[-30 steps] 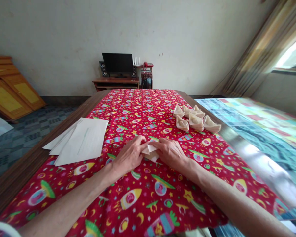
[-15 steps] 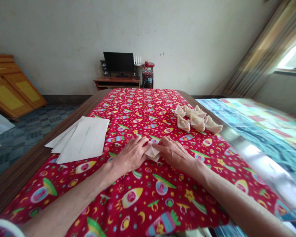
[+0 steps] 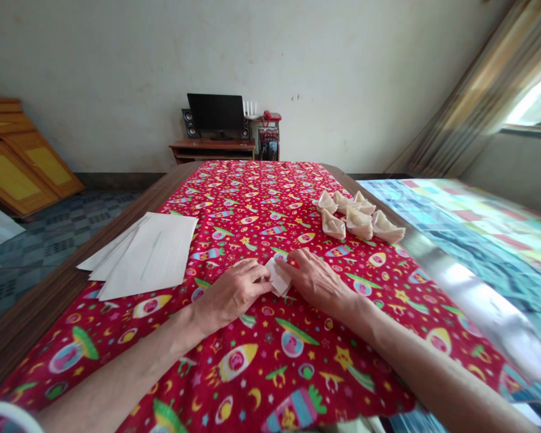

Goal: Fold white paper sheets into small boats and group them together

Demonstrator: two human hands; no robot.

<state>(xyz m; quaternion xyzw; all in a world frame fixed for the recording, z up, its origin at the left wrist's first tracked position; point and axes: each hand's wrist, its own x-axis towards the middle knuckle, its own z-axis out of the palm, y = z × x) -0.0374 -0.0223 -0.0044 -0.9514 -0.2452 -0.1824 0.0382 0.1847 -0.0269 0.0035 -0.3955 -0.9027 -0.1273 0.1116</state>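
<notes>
A small piece of folded white paper (image 3: 279,280) lies on the red patterned cloth (image 3: 234,397) between my hands. My left hand (image 3: 238,290) pinches its left edge between thumb and fingers. From the other side, my right hand (image 3: 314,278) is closed at the paper's right edge, thumb and finger on it. Beyond my right hand stand several folded paper boats (image 3: 359,222), some nested in stacks. A fanned pile of white paper sheets (image 3: 151,258) rests to the left of my left hand.
The cloth covers a brown wooden table (image 3: 36,319). A bed with a blue cover (image 3: 491,264) adjoins its right side. Against the far wall, a monitor (image 3: 215,113) and speakers stand on a small desk. A white curved rim (image 3: 9,409) shows at lower left.
The folded paper has turned and now shows a flatter face. My left fingers have shifted to its left edge, while my right hand stays nearly in place.
</notes>
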